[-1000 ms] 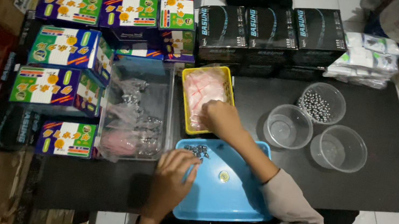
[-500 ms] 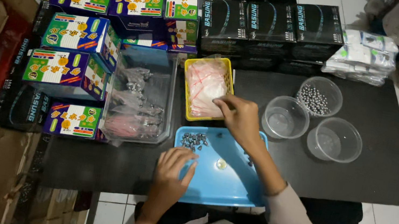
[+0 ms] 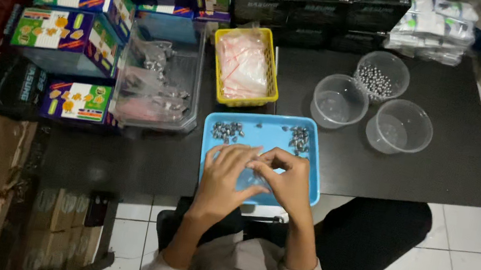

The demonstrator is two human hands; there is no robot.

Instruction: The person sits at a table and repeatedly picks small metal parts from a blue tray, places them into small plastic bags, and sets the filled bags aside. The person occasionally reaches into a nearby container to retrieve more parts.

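My left hand (image 3: pixel 225 177) and my right hand (image 3: pixel 285 180) meet over the near half of a blue tray (image 3: pixel 254 131) on a black table. Together they pinch a small clear plastic bag (image 3: pixel 248 178) between the fingertips. Two heaps of small grey metal pieces (image 3: pixel 228 131) lie at the tray's far side, left and right. Behind the tray stands a yellow basket (image 3: pixel 244 66) full of small clear bags with pink strips.
A clear bin (image 3: pixel 160 75) of filled bags sits left of the basket. Three round clear tubs (image 3: pixel 339 101) stand at the right, the far one holding metal balls (image 3: pixel 374 81). Colourful and black boxes (image 3: pixel 64 35) line the left and back. The table edge (image 3: pixel 415 192) runs just past the tray.
My right hand has come back from the yellow basket to the tray and joined my left hand on a small clear bag. The view has shifted closer.
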